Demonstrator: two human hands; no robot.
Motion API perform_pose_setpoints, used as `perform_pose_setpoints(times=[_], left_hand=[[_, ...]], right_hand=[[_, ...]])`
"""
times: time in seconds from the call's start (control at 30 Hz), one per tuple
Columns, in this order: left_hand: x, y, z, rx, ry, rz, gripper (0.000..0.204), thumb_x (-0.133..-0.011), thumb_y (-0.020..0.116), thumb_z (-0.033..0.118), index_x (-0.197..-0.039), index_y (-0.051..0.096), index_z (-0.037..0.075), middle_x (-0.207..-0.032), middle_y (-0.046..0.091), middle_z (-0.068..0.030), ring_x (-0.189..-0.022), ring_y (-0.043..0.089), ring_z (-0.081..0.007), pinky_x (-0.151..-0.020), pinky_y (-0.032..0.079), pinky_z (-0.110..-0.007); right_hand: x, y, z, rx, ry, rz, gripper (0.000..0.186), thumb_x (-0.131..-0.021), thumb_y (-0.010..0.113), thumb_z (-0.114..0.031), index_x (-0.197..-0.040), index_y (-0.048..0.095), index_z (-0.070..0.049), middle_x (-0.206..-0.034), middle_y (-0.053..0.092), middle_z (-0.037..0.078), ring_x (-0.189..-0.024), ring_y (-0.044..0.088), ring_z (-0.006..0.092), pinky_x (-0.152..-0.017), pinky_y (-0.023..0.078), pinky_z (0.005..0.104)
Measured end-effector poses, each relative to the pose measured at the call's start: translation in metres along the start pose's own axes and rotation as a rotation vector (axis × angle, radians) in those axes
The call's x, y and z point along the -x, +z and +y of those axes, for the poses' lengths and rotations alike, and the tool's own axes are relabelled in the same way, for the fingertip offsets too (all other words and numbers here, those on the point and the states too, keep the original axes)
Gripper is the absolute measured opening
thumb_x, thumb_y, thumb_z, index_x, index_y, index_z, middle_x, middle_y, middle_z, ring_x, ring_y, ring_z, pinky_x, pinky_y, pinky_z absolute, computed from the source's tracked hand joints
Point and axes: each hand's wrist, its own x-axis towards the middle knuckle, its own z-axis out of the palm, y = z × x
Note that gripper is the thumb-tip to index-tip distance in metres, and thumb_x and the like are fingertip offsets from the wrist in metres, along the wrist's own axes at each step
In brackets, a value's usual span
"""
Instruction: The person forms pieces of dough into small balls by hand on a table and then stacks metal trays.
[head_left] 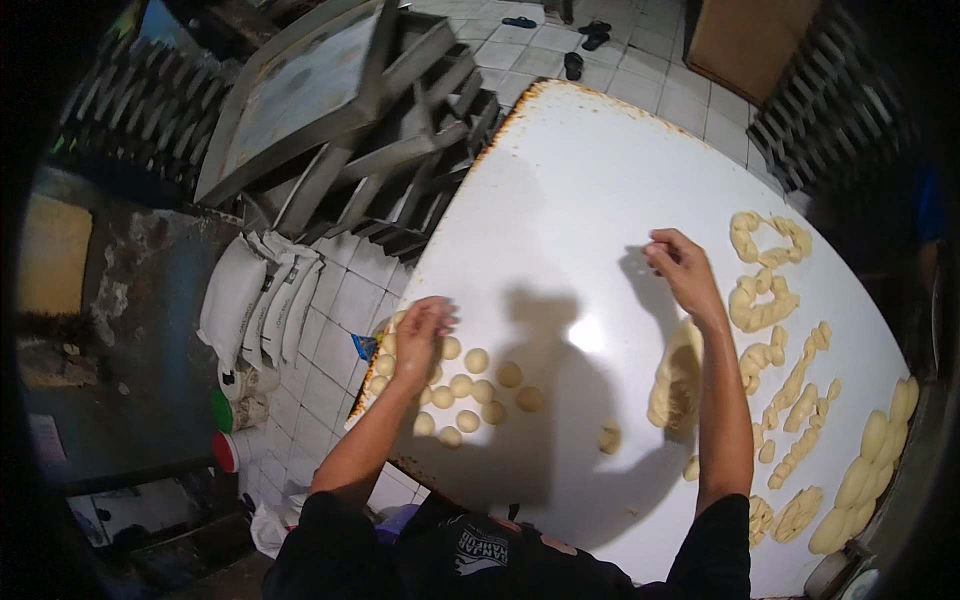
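My left hand point(425, 332) hovers over the left side of the white table point(560, 190), above several small round dough balls point(461, 386). Its fingertips are smeared by motion, and I cannot make out whether they hold anything. Farther right, my right hand point(683, 268) is above the table with loosely curled fingers, thumb apart, and nothing visible in it. Below that hand, beside my right forearm, lies a large lump of dough point(676, 380), partly hidden by the arm. A small dough piece point(609, 437) rests between the lump and the balls.
Along the right lie knobbly dough strips point(797, 410), dough rings point(762, 303) and smooth, joined dough pieces point(868, 465). Stacked metal trays point(310, 95) stand beyond the table's left edge. White sacks point(235, 300) and lidded tubs point(240, 450) sit on the tiled floor at left.
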Motion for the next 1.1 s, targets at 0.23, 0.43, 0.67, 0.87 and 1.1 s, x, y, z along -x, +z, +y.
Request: perform_pose_setpoints(times=[0.23, 0.43, 0.67, 0.87, 1.1], left_hand=[[-0.107, -0.224, 0.019, 0.093, 0.082, 0.408, 0.054, -0.109, 0.057, 0.044, -0.145, 0.055, 0.004, -0.140, 0.063, -0.0128, -0.121, 0.062, -0.0246, -0.103, 0.049, -0.041], [-0.235, -0.311, 0.038, 0.237, 0.069, 0.404, 0.057, -0.110, 0.055, 0.046, -0.149, 0.052, 0.005, -0.146, 0.058, -0.0114, -0.127, 0.058, -0.0258, -0.108, 0.045, -0.042], [-0.338, -0.351, 0.024, 0.492, -0.017, 0.137, 0.054, -0.109, 0.055, 0.045, -0.150, 0.054, 0.009, -0.145, 0.061, -0.0087, -0.131, 0.058, -0.0278, -0.109, 0.048, -0.037], [-0.382, -0.379, 0.041, 0.587, -0.176, 0.142, 0.050, -0.109, 0.056, 0.039, -0.148, 0.055, 0.007, -0.139, 0.065, -0.0094, -0.125, 0.061, -0.0293, -0.106, 0.050, -0.036], [-0.389, -0.381, 0.069, 0.502, -0.131, 0.126, 0.049, -0.109, 0.056, 0.037, -0.147, 0.055, 0.007, -0.138, 0.065, -0.0098, -0.123, 0.061, -0.0289, -0.105, 0.051, -0.037]], right_hand=[[-0.116, 0.185, -0.018, 0.055, -0.086, -0.130, 0.041, -0.101, 0.070, -0.026, -0.131, 0.068, 0.001, -0.114, 0.076, 0.014, -0.102, 0.071, 0.0215, -0.094, 0.055, 0.0345], [-0.229, 0.273, -0.018, -0.008, -0.025, -0.090, 0.028, -0.105, 0.067, -0.029, -0.108, 0.073, -0.002, -0.092, 0.072, 0.005, -0.089, 0.067, 0.0167, -0.082, 0.054, 0.0329], [-0.294, 0.288, -0.063, -0.224, 0.048, 0.273, 0.044, -0.108, 0.058, -0.047, -0.098, 0.069, -0.006, -0.087, 0.068, 0.006, -0.082, 0.061, 0.0154, -0.075, 0.052, 0.0338], [-0.210, 0.395, -0.037, -0.132, 0.051, 0.236, 0.046, -0.098, 0.072, -0.041, -0.113, 0.065, 0.003, -0.104, 0.074, 0.022, -0.098, 0.073, 0.0375, -0.090, 0.056, 0.0453], [-0.196, 0.444, -0.078, 0.075, -0.076, 0.127, 0.044, -0.086, 0.077, -0.016, -0.125, 0.064, -0.001, -0.113, 0.074, 0.025, -0.113, 0.069, 0.0460, -0.093, 0.057, 0.0495]])
